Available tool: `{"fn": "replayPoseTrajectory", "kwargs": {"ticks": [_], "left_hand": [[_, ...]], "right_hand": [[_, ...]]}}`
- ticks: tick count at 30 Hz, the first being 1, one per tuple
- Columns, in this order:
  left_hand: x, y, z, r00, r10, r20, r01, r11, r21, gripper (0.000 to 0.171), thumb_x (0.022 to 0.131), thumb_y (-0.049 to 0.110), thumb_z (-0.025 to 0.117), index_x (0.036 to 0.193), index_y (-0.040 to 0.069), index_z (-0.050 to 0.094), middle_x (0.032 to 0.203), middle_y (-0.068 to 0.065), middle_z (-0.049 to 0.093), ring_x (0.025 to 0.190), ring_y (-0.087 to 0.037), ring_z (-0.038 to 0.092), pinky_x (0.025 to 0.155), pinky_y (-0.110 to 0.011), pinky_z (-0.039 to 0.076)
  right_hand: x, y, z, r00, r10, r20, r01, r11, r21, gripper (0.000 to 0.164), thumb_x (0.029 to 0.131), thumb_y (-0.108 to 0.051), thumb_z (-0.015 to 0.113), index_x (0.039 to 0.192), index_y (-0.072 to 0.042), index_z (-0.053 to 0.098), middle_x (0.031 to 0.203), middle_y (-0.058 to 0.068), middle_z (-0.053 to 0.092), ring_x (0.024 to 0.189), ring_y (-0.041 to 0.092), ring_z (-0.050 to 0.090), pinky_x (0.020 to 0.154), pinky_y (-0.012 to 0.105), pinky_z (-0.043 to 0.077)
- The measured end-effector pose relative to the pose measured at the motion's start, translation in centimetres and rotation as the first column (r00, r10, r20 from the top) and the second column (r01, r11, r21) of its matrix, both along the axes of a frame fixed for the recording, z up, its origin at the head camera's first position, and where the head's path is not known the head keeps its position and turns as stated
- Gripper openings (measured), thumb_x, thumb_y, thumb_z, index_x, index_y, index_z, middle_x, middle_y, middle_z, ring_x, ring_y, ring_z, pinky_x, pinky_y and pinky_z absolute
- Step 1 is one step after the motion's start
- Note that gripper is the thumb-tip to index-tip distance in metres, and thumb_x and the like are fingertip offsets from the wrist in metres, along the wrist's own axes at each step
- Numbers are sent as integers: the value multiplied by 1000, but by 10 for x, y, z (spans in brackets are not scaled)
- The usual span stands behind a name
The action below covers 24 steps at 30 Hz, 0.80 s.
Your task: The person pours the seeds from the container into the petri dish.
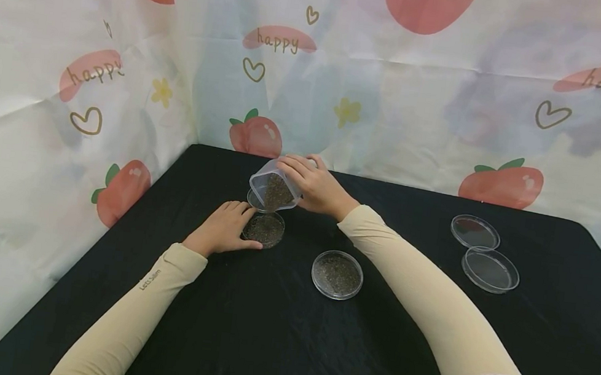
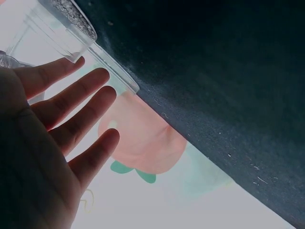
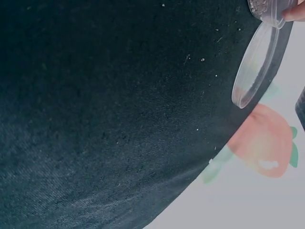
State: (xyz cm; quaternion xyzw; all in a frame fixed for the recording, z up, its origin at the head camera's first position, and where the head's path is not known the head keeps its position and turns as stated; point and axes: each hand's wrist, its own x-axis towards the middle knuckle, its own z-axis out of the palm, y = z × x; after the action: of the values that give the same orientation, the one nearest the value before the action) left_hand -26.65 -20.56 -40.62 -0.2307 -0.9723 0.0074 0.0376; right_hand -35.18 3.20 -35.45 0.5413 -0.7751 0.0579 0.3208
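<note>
My right hand (image 1: pixel 323 187) grips a clear plastic tub (image 1: pixel 292 202), tipped over with its mouth toward the left. Brown grains (image 1: pixel 277 192) have slid to its lower side. Beneath the mouth lies a petri dish (image 1: pixel 266 231) with brown grains in it. My left hand (image 1: pixel 224 228) touches that dish's left side, thumb by the near rim and fingers by the far rim. In the left wrist view its fingers (image 2: pixel 78 107) are straight and spread. Behind the dish, partly covered by the tub, is another clear dish piece (image 3: pixel 256 67).
A second grain-filled petri dish (image 1: pixel 337 275) sits nearer the person. On the right, two clear dish pieces, one farther back (image 1: pixel 475 232) and one nearer (image 1: pixel 490 271), overlap at their edges. Stray grains dot the black cloth (image 3: pixel 143 119). A printed curtain (image 1: pixel 399 100) hangs behind.
</note>
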Motion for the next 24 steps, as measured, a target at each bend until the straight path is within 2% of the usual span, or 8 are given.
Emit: {"fn": "replayPoseTrajectory", "kwargs": {"ticks": [24], "left_hand": [[1, 0, 1, 1000, -9, -4, 9, 1000, 22, 88, 79, 67, 58, 138, 4, 44, 135, -17, 49, 127, -34, 45, 110, -48, 32]], "right_hand": [[0, -6, 3, 1000, 0, -6, 0, 1000, 6, 85, 66, -20, 85, 138, -5, 42, 140, 11, 47, 129, 26, 44, 101, 49, 35]]}}
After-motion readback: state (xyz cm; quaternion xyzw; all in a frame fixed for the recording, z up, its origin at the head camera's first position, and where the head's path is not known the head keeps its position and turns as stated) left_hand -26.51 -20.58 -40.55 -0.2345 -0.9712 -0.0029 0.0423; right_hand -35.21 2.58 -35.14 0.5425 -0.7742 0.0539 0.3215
